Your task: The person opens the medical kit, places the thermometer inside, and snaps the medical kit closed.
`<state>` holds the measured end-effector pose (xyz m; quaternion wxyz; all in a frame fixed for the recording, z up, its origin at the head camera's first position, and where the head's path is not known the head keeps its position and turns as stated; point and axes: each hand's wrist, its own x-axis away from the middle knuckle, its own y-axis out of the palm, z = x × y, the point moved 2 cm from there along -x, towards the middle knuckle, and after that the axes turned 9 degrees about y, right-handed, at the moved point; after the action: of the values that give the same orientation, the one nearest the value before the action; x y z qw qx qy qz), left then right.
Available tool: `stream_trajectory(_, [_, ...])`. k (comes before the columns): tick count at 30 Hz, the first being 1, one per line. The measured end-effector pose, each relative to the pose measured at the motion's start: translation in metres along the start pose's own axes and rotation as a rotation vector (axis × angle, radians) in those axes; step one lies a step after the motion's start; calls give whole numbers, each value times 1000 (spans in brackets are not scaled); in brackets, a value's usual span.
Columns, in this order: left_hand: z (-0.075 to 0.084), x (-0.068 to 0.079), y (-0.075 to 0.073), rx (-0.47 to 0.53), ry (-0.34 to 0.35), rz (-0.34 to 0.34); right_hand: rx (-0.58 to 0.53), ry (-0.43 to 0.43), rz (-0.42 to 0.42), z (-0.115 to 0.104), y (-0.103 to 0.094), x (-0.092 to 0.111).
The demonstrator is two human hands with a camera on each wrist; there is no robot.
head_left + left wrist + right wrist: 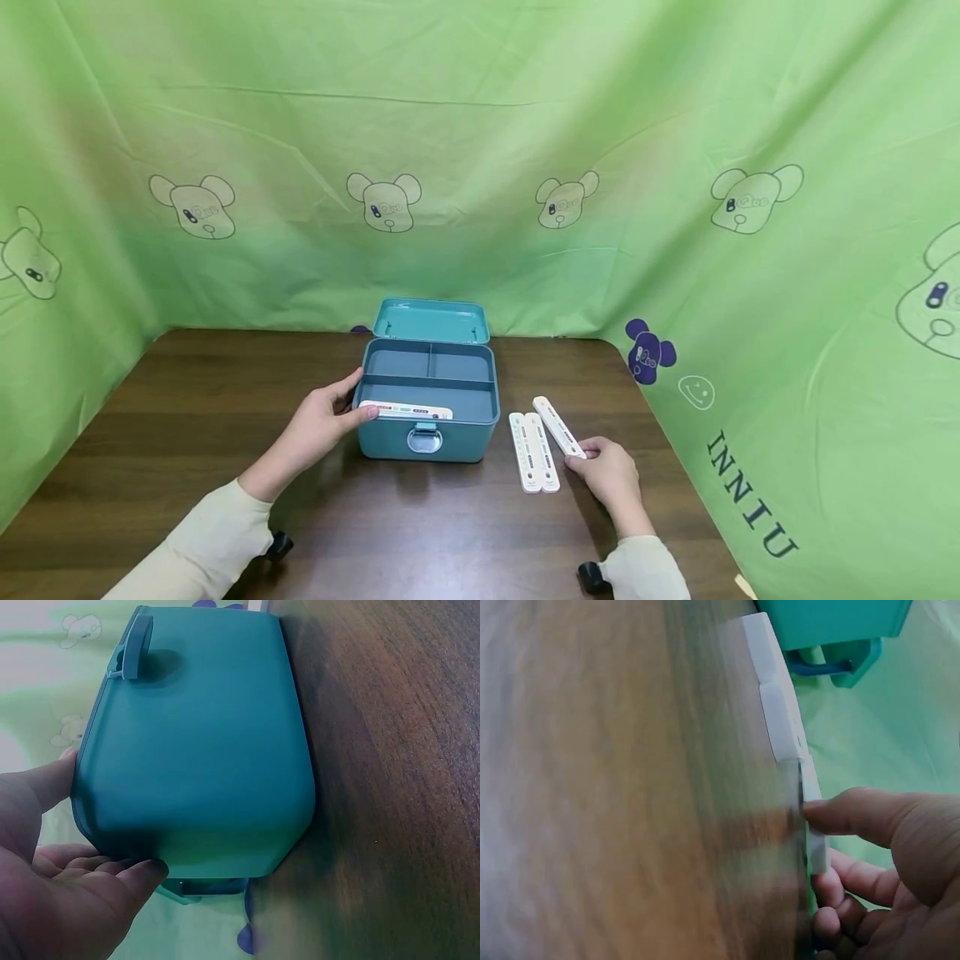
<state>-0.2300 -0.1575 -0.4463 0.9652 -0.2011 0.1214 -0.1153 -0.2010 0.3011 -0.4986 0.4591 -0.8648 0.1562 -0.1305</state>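
Observation:
A teal storage box (465,442) stands with its lid (431,319) raised. My left hand (318,421) grips its left front corner, thumb at the rim and fingers against the side wall (225,851). One slim white case (408,410) with coloured print lies inside along the front wall. To the right of the box, my right hand (609,475) pinches the near end of another slim white case (557,423), which slants on or just above the table. Two more white cases (525,454) lie side by side just left of it. In the right wrist view my thumb (855,814) presses that held case (819,851).
The box has dividers (430,360) forming two small rear compartments and one long front one. A metal-looking clasp (424,440) hangs on its front. Green printed cloth (480,125) hangs around the dark wooden table (420,533).

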Motion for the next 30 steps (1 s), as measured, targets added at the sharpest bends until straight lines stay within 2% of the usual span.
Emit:
stream_trajectory(8, [1, 2, 1, -6, -17, -13, -171, 62, 34, 4, -7, 1])
stream_trajectory(13, [1, 2, 0, -11, -15, -13, -253, 34, 29, 0, -16, -6])
stream_trajectory(20, [3, 0, -1, -17, -6, -13, -317, -85, 17, -16, -38, -21])
stream_trajectory(30, [5, 0, -2, -31, -14, -15, -240, -322, 7, -51, -72, -36])
